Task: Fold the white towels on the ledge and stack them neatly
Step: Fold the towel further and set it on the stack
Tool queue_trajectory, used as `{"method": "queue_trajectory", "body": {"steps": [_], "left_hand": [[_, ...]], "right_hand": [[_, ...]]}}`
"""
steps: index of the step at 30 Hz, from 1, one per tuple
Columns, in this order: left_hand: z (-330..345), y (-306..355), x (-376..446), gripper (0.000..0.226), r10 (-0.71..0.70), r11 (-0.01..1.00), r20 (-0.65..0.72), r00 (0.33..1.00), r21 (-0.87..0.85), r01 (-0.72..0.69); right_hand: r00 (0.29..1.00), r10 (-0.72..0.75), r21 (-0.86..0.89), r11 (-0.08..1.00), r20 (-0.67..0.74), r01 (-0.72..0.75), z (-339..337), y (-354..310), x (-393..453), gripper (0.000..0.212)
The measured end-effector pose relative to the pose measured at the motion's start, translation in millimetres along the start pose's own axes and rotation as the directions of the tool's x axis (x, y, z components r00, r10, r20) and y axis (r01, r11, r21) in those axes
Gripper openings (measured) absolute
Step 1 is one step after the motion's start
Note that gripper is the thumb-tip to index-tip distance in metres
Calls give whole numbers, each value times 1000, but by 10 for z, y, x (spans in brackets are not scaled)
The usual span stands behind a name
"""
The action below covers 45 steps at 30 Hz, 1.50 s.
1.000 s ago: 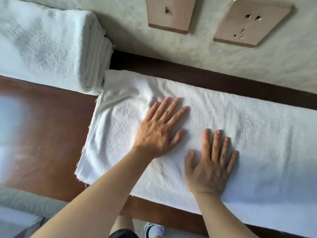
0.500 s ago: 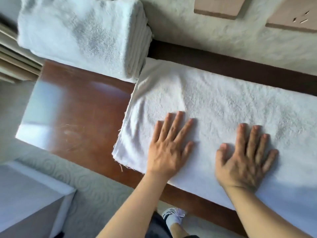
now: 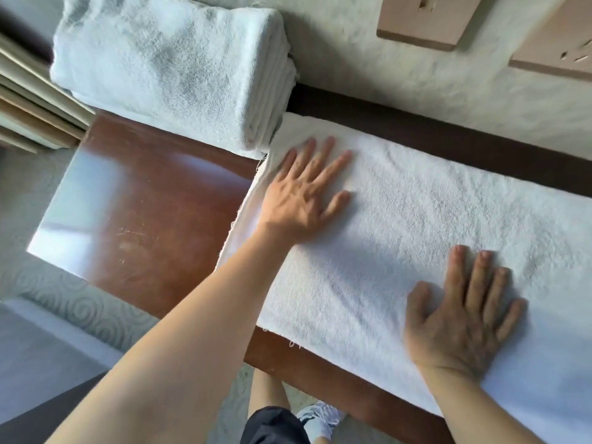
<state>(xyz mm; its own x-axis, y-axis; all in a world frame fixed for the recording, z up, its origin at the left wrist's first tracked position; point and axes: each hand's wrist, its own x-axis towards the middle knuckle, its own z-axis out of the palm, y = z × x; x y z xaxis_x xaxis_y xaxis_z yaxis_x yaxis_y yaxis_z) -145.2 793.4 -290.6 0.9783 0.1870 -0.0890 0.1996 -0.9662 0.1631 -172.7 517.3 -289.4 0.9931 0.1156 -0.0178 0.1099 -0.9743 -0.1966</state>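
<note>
You're smoothing the towel (image 3: 432, 225) spread lengthwise along the ledge (image 3: 144, 219), left hand (image 3: 304, 193) flat at its left end beside the folded stack (image 3: 173, 68), right hand (image 3: 461, 312) flat by the front edge, both gripping nothing; next likely comes pinching that end to fold it over.

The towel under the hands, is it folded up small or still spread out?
Spread out long. The towel lies flat along the ledge, both hands pressing it; the stack beside it is folded.

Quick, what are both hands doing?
Left hand: open, flat on the towel.
Right hand: open, flat on the towel.
</note>
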Motion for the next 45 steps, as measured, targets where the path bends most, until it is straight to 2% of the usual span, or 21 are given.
{"method": "queue_trajectory", "body": {"steps": [2, 4, 8, 10, 14, 21, 26, 29, 31, 35, 39, 42, 43, 45], "left_hand": [[-43, -156, 165, 69, -104, 995, -11, 995, 4, 104], [-64, -126, 200, 71, -136, 991, -13, 991, -18, 136], [11, 240, -59, 65, -66, 994, -37, 997, -85, 63], [47, 288, -167, 67, -90, 993, 4, 996, -75, 90], [57, 340, -115, 69, -133, 990, -5, 991, -36, 133], [60, 437, -98, 63, -97, 995, 22, 995, -15, 97], [121, 711, -102, 61, 13, 1000, 54, 998, -10, -12], [96, 578, -81, 65, 39, 997, 88, 995, -70, -33], [56, 418, -83, 71, -2, 996, 74, 997, -87, 8], [-17, 164, 70, 76, -100, 995, 100, 990, 6, 100], [-29, -19, 241, 71, -119, 991, 83, 989, -45, 123], [-75, -130, 270, 62, -188, 977, 13, 982, -101, 188], [-104, -72, 215, 61, -165, 982, -28, 986, -102, 161], [-112, 233, -53, 59, 17, 991, -75, 997, -135, -27]], "right_hand": [[1000, -4, 1, 1000, -8, 4, 3, -5, 8, 76], [1000, -7, -9, 1000, -11, 7, -3, 0, -2, 76], [1000, 9, -12, 1000, 6, -9, -8, -2, -2, 76], [1000, 11, -5, 1000, 6, -11, -5, -19, 0, 76], [1000, 12, -10, 1000, -13, -12, 10, -16, 0, 75], [1000, -12, -20, 1000, 1, 12, 7, 22, 9, 75], [1000, 3, -42, 999, 15, -3, -65, 278, 41, 73], [998, 30, -69, 997, 50, -27, -126, 469, 78, 73], [997, 41, -74, 997, 68, -36, -137, 487, 81, 73], [997, 40, -90, 995, 71, -33, -134, 472, 83, 73], [996, 46, -95, 995, 78, -38, -136, 482, 94, 73], [996, 45, -103, 994, 78, -36, -136, 459, 81, 74], [996, 48, -104, 994, 76, -40, -137, 463, 96, 74], [996, 50, -105, 994, 73, -42, -142, 471, 107, 74]]}}
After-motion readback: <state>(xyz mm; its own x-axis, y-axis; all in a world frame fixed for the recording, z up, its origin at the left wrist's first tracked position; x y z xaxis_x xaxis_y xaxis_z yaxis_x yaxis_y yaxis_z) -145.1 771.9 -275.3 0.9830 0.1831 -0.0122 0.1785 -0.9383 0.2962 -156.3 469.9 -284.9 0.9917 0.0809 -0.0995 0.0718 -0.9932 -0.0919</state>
